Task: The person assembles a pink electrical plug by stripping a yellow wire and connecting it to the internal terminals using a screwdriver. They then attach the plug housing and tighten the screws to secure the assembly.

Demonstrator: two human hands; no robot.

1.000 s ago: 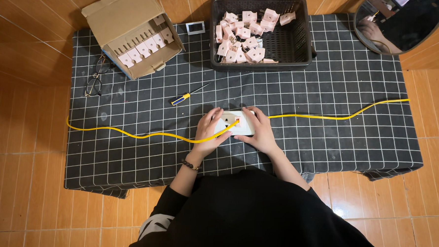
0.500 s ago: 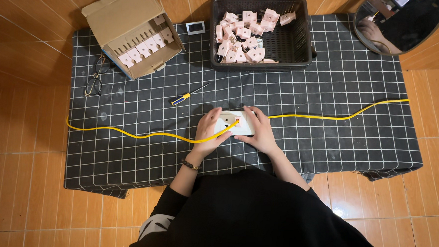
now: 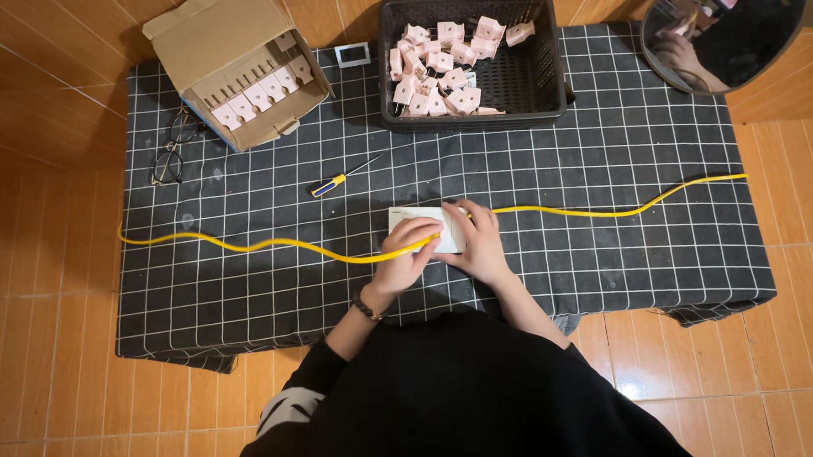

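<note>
Head view, looking straight down on a counter point(image 3: 611, 155) draped with a black, white-gridded cloth.

Both hands meet at the centre of the cloth on a small white rectangular block point(image 3: 407, 221). Its long axis runs 9 to 3 o'clock. Left hand point(image 3: 407, 252) lies over the block's near edge, fingers curled down and closed around the yellow cable point(image 3: 269, 243) where it reaches the block. Right hand point(image 3: 477, 245) presses against the block's 3 o'clock end, fingers together on top; whether it pinches anything beneath cannot be told.

The cable's long axis also runs 9 to 3: it snakes in from the 9 o'clock edge of the cloth, passes under the hands, and leaves toward 2 o'clock. Cable and block lie nearly parallel, touching at the hands. Both hands are equally near; the left one has the cable.

Around them:
- Yellow-and-blue-handled screwdriver point(image 3: 340, 177) at 11 o'clock from the hands, near, untouched.
- Black basket point(image 3: 546, 75) at 12 o'clock, holding a heap of pale pink plug-like parts point(image 3: 441, 61).
- Open cardboard box point(image 3: 209, 33) at 10 o'clock, with a row of similar pale parts inside.
- Spectacles point(image 3: 170, 150) at 9 to 10 o'clock, well apart.
- Round mirror point(image 3: 721, 37) at 2 o'clock on the far corner.
</note>
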